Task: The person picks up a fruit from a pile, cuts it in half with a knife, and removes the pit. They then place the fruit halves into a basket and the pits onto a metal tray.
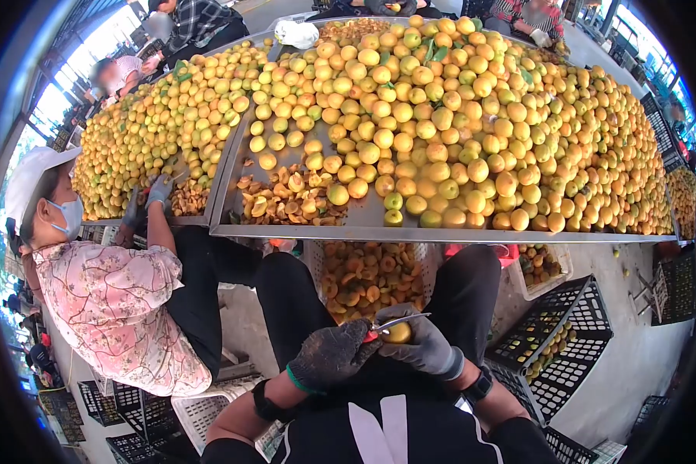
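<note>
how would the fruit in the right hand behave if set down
The yellow fruit would probably roll, being rounded. It is likely firm: cut pieces nearby keep their shape. It may feel light, being small within the right hand.

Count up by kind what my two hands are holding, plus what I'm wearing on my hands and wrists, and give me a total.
Gloves: 2 (one black glove, one grey glove)
Wristbands: 2 (left wristband, right wristband)
Red-handled knife: 1
Fruit: 1
Total: 6
</note>
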### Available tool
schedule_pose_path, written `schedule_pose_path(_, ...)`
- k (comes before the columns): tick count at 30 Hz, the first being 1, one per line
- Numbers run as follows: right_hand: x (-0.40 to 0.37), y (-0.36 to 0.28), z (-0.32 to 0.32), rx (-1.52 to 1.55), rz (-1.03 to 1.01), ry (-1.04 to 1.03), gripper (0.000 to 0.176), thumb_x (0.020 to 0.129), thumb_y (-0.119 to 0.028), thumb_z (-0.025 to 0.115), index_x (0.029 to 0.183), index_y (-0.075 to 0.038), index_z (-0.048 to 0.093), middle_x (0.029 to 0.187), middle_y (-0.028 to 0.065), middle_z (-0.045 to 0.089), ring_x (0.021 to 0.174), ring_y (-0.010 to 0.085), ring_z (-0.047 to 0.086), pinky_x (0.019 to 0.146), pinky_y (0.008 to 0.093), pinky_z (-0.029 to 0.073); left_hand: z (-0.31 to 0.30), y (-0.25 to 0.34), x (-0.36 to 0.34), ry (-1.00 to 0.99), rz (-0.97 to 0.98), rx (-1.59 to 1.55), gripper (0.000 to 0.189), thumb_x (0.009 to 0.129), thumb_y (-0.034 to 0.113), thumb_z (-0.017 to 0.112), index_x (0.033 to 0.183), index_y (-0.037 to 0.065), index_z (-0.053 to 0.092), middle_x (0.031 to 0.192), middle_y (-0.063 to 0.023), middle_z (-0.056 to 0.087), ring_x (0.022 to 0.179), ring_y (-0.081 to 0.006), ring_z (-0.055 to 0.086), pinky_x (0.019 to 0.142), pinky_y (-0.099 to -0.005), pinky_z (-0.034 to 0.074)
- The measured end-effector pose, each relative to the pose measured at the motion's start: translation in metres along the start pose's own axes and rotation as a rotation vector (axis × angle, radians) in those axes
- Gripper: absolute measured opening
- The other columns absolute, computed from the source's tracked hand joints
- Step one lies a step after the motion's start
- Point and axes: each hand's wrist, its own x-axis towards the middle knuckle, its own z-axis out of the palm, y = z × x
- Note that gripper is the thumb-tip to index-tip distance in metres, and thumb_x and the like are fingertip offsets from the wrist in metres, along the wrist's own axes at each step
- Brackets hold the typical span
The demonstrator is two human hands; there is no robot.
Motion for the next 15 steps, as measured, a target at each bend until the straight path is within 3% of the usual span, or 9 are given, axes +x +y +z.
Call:
schedule_pose_path(3,-0.001,-0.013,0.001,-0.003,0.141,-0.032,0.050,0.080,-0.005,0.074,0.123,-0.007,0.049,0.109,0.0007,0.054,0.098,0.0100,0.052,0.086,0.0249,0.043,0.011,-0.007,-0.010,-0.018,0.025,0.109,0.026,0.084,0.026,0.066,0.097,0.004,0.061,0.072,-0.0120,0.060,0.058,-0.0283,0.060,0.049,-0.0382,0.048)
schedule_pose_path(7,-0.004,-0.011,0.004,-0.070,0.081,-0.021,0.050,0.080,-0.006,0.074,0.123,-0.007,0.048,0.109,0.0008,0.054,0.097,0.0094,0.052,0.086,0.0248,0.043,0.014,-0.010,-0.018,-0.066,0.086,0.159,0.031,0.081,0.021,0.069,0.103,0.001,0.061,0.078,-0.0168,0.063,0.067,-0.0321,0.064,0.056,-0.0396,0.051)
schedule_pose_path(9,-0.009,-0.001,0.007,0.059,0.142,0.001,0.052,0.079,-0.006,0.075,0.122,-0.008,0.047,0.108,0.0008,0.054,0.097,0.0093,0.052,0.086,0.0240,0.043,0.022,-0.014,-0.024,-0.031,0.135,0.234,0.024,0.080,0.020,0.065,0.098,0.004,0.060,0.077,-0.0094,0.061,0.063,-0.0263,0.061,0.051,-0.0369,0.048)
schedule_pose_path(12,-0.013,-0.006,0.013,0.245,0.239,0.014,0.052,0.079,-0.007,0.075,0.122,-0.008,0.045,0.108,0.0007,0.054,0.097,0.0091,0.053,0.085,0.0227,0.044,0.026,-0.017,-0.022,-0.180,0.055,0.077,0.026,0.080,0.020,0.064,0.101,0.004,0.059,0.079,-0.0101,0.062,0.065,-0.0268,0.062,0.054,-0.0369,0.049)
schedule_pose_path(15,-0.011,0.001,0.014,0.231,0.111,0.066,0.052,0.079,-0.008,0.075,0.121,-0.009,0.045,0.108,0.0007,0.054,0.098,0.0084,0.053,0.082,0.0213,0.045,0.029,-0.023,-0.017,-0.126,0.126,0.071,0.030,0.080,0.021,0.064,0.103,0.003,0.058,0.080,-0.0113,0.062,0.068,-0.0290,0.063,0.057,-0.0381,0.050)
